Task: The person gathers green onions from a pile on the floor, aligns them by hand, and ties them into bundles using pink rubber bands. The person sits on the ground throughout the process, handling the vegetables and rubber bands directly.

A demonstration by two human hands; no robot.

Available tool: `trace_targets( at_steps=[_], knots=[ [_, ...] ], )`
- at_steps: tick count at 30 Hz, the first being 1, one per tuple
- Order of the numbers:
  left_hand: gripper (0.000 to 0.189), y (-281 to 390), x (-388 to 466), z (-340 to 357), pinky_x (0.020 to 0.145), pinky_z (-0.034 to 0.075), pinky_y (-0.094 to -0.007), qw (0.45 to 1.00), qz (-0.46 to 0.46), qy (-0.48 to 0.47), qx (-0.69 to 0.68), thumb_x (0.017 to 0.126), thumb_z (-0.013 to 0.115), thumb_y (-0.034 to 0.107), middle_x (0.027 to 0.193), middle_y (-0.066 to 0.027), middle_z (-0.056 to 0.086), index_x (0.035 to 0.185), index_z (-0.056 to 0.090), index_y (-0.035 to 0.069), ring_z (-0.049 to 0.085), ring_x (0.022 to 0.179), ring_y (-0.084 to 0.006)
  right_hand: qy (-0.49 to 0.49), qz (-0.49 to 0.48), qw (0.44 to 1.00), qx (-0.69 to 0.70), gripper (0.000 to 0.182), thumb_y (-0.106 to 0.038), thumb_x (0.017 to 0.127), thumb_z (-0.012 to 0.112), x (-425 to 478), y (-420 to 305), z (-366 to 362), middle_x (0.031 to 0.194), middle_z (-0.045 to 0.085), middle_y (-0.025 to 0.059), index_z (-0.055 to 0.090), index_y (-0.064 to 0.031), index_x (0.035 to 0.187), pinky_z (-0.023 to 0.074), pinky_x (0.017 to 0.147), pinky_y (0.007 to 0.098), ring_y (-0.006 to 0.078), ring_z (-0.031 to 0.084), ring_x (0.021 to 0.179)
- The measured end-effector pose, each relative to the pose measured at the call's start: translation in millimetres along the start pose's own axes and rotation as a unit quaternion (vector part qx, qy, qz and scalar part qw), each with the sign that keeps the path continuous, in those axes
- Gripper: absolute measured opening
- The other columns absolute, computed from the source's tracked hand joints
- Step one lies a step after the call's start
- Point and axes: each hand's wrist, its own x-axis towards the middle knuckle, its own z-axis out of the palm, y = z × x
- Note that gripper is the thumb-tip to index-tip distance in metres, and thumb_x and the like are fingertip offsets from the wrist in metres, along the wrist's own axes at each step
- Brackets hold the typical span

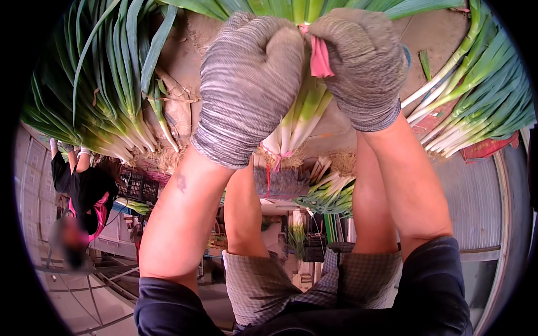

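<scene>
Both hands wear grey knitted gloves and meet over a bundle of leeks or large green onions (296, 122). Around its upper stalks runs a pink tie band (320, 59). My left hand (254, 84) is closed at the band's left side, its fingertips hidden from view. On the other side my right hand (363, 63) pinches the band, and a pink end hangs down between the gloves. Lower on the bundle, near the roots, a second pink tie (277, 156) goes around the white stems. Green leaves spread out above both hands.
Loose leeks (113, 105) lie in a large heap at the left. More leeks (475, 101) lie at the right, partly over red sacking (489, 147). Another person (86, 197) in dark clothes works at the far left, near a black plastic crate (138, 187).
</scene>
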Motion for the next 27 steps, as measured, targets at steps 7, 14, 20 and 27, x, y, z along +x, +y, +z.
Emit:
trace_targets(
  at_steps=[7,14,20,27],
  knots=[
    [0.017,-7.7,-3.7,7.7,0.062,0.048,-0.0252,0.938,-0.236,0.075,-0.244,0.093,0.066,0.018,0.075,-0.0013,0.060,0.100,0.070,0.003,0.055,0.066,-0.0108,-0.002,0.086,0.996,0.028,0.021,-0.008,0.073,0.077,-6.5,-10.4,-5.9,0.087,0.069,0.0065,0.073,-0.0128,0.093,0.0519,0.076,0.0358,0.0240,0.064,0.081],
    [0.022,-9.9,-2.5,14.3,0.055,0.044,-0.0253,0.857,-0.354,0.142,-0.345,0.094,0.061,0.025,0.068,-0.0019,0.056,0.090,0.066,0.004,0.052,0.058,-0.0104,-0.019,0.448,0.886,0.120,0.011,-0.013,0.085,0.075,-14.0,-40.1,-21.0,0.083,0.070,0.0053,0.072,-0.0047,0.092,0.0523,0.070,0.0274,0.0141,0.066,0.077],
    [0.024,-15.8,0.9,-9.1,0.056,0.042,-0.0261,0.922,-0.301,0.035,-0.241,0.096,0.059,0.022,0.066,-0.0017,0.052,0.079,0.059,0.005,0.050,0.058,-0.0116,-0.063,0.499,0.758,0.415,0.019,-0.017,0.086,0.072,1.4,-33.9,-9.5,0.079,0.071,0.0053,0.070,-0.0022,0.099,0.0525,0.069,0.0250,0.0111,0.067,0.071],
    [0.023,-15.2,5.7,9.8,0.070,0.049,-0.0337,0.948,-0.227,0.156,-0.163,0.092,0.059,0.018,0.076,-0.0123,0.065,0.092,0.067,-0.004,0.059,0.071,-0.0175,-0.084,0.530,0.781,0.321,0.019,-0.015,0.090,0.065,3.9,-29.8,-10.7,0.078,0.072,0.0080,0.069,-0.0037,0.105,0.0534,0.066,0.0279,0.0124,0.070,0.071]
  ],
)
